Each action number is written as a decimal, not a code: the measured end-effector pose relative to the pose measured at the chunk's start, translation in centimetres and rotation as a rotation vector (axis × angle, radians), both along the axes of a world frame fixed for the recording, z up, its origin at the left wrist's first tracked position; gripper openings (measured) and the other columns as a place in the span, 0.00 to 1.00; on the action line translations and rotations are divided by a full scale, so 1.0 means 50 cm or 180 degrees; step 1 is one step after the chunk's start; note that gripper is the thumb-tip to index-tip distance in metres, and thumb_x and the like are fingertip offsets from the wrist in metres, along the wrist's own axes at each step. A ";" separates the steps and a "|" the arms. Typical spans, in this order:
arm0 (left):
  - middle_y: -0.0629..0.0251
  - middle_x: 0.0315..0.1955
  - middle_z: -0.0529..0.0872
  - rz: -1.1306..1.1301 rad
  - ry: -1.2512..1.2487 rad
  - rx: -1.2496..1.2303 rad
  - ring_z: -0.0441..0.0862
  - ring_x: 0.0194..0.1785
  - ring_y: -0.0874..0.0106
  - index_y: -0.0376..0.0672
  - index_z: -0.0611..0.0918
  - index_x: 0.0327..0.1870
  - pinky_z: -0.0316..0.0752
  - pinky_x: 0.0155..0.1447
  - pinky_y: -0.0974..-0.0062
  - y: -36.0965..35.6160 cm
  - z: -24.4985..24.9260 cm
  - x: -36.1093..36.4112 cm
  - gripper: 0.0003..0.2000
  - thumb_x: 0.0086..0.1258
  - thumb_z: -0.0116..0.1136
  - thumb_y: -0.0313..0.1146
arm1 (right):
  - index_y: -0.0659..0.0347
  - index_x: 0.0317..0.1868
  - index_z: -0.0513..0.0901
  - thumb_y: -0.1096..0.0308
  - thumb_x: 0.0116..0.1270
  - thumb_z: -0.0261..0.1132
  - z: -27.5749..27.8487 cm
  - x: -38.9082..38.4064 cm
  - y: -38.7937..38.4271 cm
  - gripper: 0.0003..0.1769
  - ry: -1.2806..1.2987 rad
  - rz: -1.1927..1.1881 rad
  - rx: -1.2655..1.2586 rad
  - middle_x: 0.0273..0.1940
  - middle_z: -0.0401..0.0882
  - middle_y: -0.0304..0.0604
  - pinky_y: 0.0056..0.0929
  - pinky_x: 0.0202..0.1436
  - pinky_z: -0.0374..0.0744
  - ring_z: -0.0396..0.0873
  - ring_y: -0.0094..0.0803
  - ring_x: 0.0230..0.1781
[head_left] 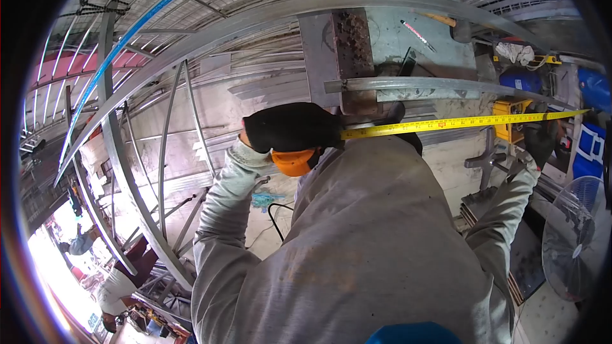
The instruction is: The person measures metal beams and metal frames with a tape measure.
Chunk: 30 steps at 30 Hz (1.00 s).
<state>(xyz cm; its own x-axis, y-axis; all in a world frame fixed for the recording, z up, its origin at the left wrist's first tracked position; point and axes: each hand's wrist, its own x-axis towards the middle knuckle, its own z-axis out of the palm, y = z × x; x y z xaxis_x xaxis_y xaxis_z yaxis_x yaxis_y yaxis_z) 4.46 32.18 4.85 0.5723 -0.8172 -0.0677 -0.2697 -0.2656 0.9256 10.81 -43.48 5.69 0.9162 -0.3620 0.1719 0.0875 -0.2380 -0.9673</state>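
Note:
My left hand (293, 127), in a black glove, is closed around an orange tape measure (293, 162) in front of my body. Its yellow blade (440, 125) is drawn out to the right, nearly level across my chest. Near the blade's far end, my right hand (540, 142), also in a dark glove, has its fingers closed on the tape; part of them is hard to make out. Just beyond the blade, a metal bar (440, 85) lies across the workbench (398, 44). Farther back, a longer metal profile (274, 16) crosses over the bench.
On the bench lie a marker (417, 35) and a hammer (446, 20). Metal framing (124, 172) stands at left. At right are a yellow tool (510, 121), blue containers (593, 89) and a fan (575, 239). Other people (115, 290) are at lower left.

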 end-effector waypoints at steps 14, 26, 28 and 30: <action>0.62 0.48 0.94 0.0270 -0.1808 -0.0150 0.91 0.56 0.55 0.44 0.91 0.52 0.86 0.58 0.60 0.093 0.001 -0.112 0.19 0.59 0.65 0.21 | 0.65 0.73 0.69 0.73 0.79 0.62 -0.008 0.073 -0.107 0.26 0.0874 0.1339 0.5219 0.62 0.82 0.46 0.38 0.74 0.79 0.81 0.39 0.67; 0.62 0.48 0.94 0.0425 -0.1918 -0.0675 0.91 0.55 0.55 0.46 0.92 0.52 0.86 0.57 0.60 0.131 -0.030 -0.182 0.19 0.59 0.66 0.21 | 0.61 0.61 0.81 0.50 0.86 0.58 -0.011 0.052 0.025 0.22 0.0807 0.1561 0.3455 0.58 0.84 0.44 0.55 0.81 0.70 0.79 0.41 0.63; 0.62 0.48 0.94 0.0407 -0.1943 -0.0649 0.91 0.55 0.55 0.46 0.92 0.52 0.86 0.57 0.60 0.139 -0.055 -0.110 0.19 0.59 0.66 0.21 | 0.60 0.58 0.81 0.52 0.86 0.59 -0.032 0.056 0.081 0.19 0.0524 0.1760 0.3156 0.53 0.83 0.44 0.54 0.79 0.71 0.80 0.41 0.59; 0.62 0.48 0.94 0.0394 -0.1959 -0.0617 0.91 0.55 0.55 0.46 0.92 0.52 0.86 0.57 0.60 0.138 -0.057 -0.110 0.19 0.59 0.67 0.21 | 0.59 0.56 0.81 0.55 0.86 0.60 -0.022 0.040 0.185 0.16 0.0661 0.1071 0.3418 0.50 0.82 0.44 0.53 0.78 0.72 0.80 0.40 0.57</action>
<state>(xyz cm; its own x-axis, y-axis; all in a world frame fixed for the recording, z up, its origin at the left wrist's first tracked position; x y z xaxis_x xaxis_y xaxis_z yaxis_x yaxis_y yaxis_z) -1.06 39.09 1.99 0.5501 -0.7074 0.4439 -0.7434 -0.1727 0.6462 12.80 -34.22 4.59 0.9691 0.0384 -0.2437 -0.1949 0.7252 -0.6604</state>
